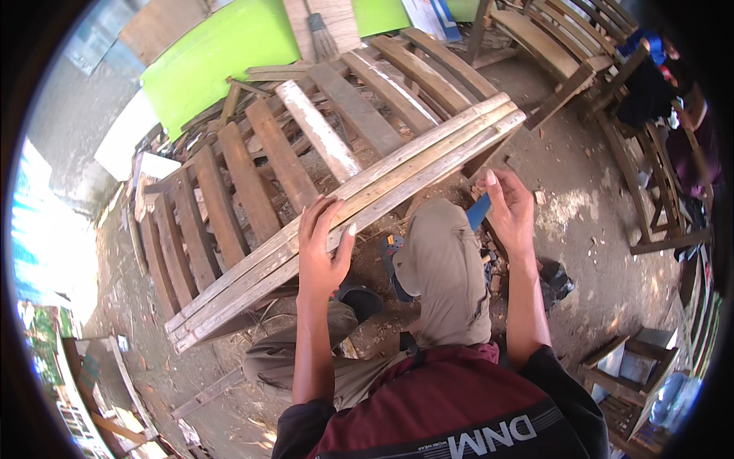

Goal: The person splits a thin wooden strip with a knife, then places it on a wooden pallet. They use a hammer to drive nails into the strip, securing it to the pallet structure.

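Three long, pale wooden strips point(417, 164) lie side by side, slanting across a slatted wooden frame point(248, 164). My left hand point(325, 241) is on them near their middle, its fingers bent over the strips and its thumb along the near side. Toward their right end, my right hand point(511, 206) is raised just short of the near edge, thumb up and fingers curled in. Whether something small sits in that hand, I cannot make out. A blue object point(479, 212) shows beside my knee, partly hidden.
A bright green panel point(218, 61) and a brush point(321, 38) stand behind the frame. Wooden benches point(543, 38) are at the back right, with a person point(692, 149) beyond. Wood scraps and a black plastic bag point(556, 283) lie on the dirt floor. A wooden crate-like stand point(631, 367) is at lower right.
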Demonstrator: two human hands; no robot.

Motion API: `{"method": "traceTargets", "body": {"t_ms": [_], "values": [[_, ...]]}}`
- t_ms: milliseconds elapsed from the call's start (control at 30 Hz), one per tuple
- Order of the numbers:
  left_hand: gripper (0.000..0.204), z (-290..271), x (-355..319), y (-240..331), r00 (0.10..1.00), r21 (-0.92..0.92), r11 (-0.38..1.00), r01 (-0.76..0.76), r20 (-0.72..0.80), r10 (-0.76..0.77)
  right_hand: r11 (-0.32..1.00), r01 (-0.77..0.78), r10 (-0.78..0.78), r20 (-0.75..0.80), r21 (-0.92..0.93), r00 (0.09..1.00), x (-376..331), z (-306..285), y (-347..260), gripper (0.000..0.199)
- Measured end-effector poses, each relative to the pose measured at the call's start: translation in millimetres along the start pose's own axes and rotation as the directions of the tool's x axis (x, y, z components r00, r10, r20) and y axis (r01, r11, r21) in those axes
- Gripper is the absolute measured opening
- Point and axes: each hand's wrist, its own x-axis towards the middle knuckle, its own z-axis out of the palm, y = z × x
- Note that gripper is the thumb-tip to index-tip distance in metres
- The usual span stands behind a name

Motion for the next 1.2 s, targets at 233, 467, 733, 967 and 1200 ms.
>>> {"method": "traceTargets", "body": {"t_ms": [233, 467, 733, 967, 1200], "values": [[0.037, 64, 40, 35, 0.984, -0.148, 0.985, -0.085, 0.144, 0.107, 0.892, -0.303, 0.280, -0.116, -0.336, 0.953, -60, -67, 102, 0.036], [0.035, 98, 80, 12, 0.951, 0.095, 0.995, -0.042, 0.308, 0.011, 0.544, -0.661, 0.679, -0.192, -0.516, 0.709, -156, -68, 349, 0.036], [0.030, 141, 62, -4, 0.965, 0.049, 0.998, -0.050, 0.260, 0.035, 0.278, -0.527, 0.800, -0.110, -0.803, 0.590, -231, -15, 484, 0.048], [0.026, 128, 71, 81, 0.920, -0.074, 0.997, 0.038, 0.393, -0.006, 0.055, -0.869, 0.895, -0.361, -0.491, 0.261, -238, -34, 421, 0.037], [0.029, 212, 51, 133, 0.630, -0.210, 0.975, -0.071, 0.749, 0.207, 0.500, -0.817, 0.756, -0.316, -0.288, 0.574, -281, -34, 437, 0.031]]}}
